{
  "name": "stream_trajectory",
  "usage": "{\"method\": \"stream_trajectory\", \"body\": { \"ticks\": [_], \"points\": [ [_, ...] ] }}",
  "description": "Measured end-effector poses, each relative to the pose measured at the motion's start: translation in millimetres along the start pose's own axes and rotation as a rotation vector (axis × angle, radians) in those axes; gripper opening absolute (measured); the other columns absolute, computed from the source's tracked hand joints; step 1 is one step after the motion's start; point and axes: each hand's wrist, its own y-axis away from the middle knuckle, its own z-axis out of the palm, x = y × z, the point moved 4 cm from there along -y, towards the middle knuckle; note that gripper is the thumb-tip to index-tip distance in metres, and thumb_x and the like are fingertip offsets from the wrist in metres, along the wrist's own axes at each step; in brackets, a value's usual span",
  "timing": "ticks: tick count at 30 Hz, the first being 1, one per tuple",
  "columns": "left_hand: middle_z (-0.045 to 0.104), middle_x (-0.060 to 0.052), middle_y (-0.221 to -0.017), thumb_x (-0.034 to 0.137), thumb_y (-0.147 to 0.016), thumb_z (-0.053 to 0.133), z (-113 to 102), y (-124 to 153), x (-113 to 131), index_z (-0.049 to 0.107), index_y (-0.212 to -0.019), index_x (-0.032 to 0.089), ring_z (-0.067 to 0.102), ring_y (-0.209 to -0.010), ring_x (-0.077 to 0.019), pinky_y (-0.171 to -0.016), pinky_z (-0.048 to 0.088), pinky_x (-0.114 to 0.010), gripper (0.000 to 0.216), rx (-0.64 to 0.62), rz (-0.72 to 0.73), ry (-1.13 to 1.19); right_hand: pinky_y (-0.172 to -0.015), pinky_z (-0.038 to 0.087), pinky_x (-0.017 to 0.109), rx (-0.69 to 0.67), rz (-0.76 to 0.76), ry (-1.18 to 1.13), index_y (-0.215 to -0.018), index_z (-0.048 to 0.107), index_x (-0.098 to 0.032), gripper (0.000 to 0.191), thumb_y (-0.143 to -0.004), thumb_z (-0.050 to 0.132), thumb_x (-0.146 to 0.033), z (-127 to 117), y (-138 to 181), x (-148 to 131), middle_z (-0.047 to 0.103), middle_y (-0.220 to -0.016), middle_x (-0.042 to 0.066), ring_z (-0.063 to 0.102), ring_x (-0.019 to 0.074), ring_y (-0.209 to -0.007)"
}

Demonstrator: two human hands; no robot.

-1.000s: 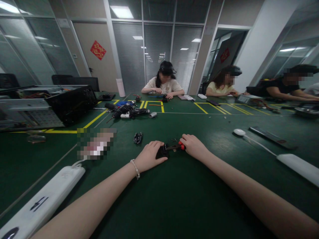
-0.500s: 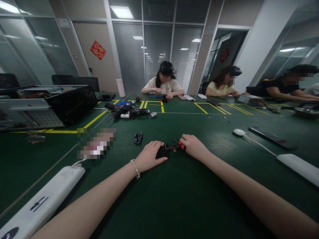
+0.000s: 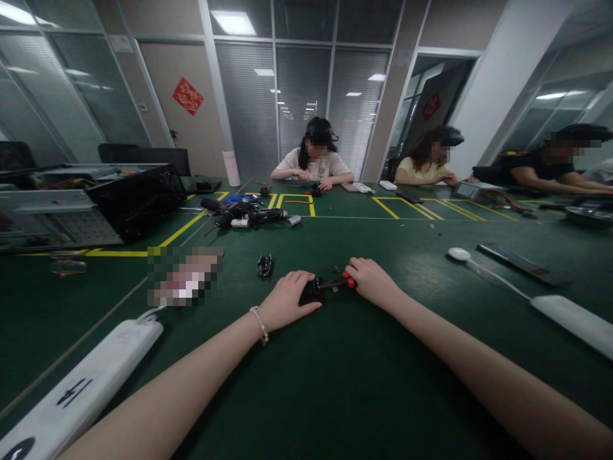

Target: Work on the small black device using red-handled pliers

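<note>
My left hand (image 3: 290, 298) is closed on a small black plastic part (image 3: 311, 292), pressing it against the green table (image 3: 364, 377). My right hand (image 3: 371, 280) grips red-handled pliers (image 3: 338, 283), whose dark jaws point left and reach the edge of the black part. Whether the jaws are clamped on anything is too small to tell. A few tiny screw-like bits (image 3: 334, 269) lie just beyond the pliers. Left of my left hand rests another black part with metallic pieces (image 3: 264, 265).
White power strips (image 3: 90, 377) lie at left and right (image 3: 575, 319). A computer case (image 3: 105, 211) stands at far left, near a heap of black cables and tools (image 3: 244, 214). A white charger puck (image 3: 460, 254) and a dark flat device (image 3: 520, 263) lie right. Several people sit opposite.
</note>
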Motion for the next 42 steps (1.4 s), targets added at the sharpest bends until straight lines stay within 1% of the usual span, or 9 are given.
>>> {"method": "stream_trajectory", "body": {
  "ticks": [7, 17, 32, 42],
  "points": [
    [0.049, -0.007, -0.115, 0.048, -0.075, 0.054, -0.4, 0.1, 0.8, 0.042, -0.115, 0.020, 0.045, -0.106, -0.0239, -0.089, 0.038, -0.039, 0.050, 0.000, -0.001, 0.006, -0.066, 0.035, 0.028, 0.002, 0.003, 0.010, -0.084, 0.056, -0.013, 0.019, -0.072, 0.043, -0.005, -2.5, -0.1, -0.5, 0.052, -0.086, 0.008, 0.048, 0.0166, -0.075],
    [0.048, -0.007, -0.116, 0.047, -0.075, 0.055, -0.3, -0.3, 0.7, 0.042, -0.115, 0.020, 0.045, -0.108, -0.0244, -0.090, 0.037, -0.039, 0.050, -0.008, -0.010, 0.005, -0.067, 0.035, 0.028, -0.007, 0.013, 0.000, -0.088, 0.056, -0.013, 0.019, -0.073, 0.045, -0.007, 2.8, 0.0, 0.9, 0.052, -0.089, 0.008, 0.049, 0.0167, -0.076],
    [0.048, -0.007, -0.117, 0.048, -0.076, 0.054, -2.3, 0.3, 2.3, 0.042, -0.116, 0.019, 0.044, -0.108, -0.0244, -0.091, 0.037, -0.040, 0.051, -0.015, -0.020, 0.012, -0.065, 0.034, 0.028, 0.003, 0.009, 0.004, -0.083, 0.056, -0.013, 0.018, -0.072, 0.044, -0.006, -0.7, -0.9, -0.2, 0.052, -0.084, 0.008, 0.048, 0.0164, -0.073],
    [0.048, -0.007, -0.118, 0.048, -0.076, 0.054, -0.6, 0.0, 0.7, 0.041, -0.117, 0.020, 0.043, -0.110, -0.0243, -0.092, 0.036, -0.040, 0.051, -0.017, -0.020, 0.015, -0.067, 0.036, 0.028, 0.007, -0.002, -0.009, -0.086, 0.056, -0.013, 0.019, -0.072, 0.045, -0.006, 1.7, 0.2, 0.2, 0.052, -0.088, 0.008, 0.049, 0.0165, -0.075]
  ]
}}
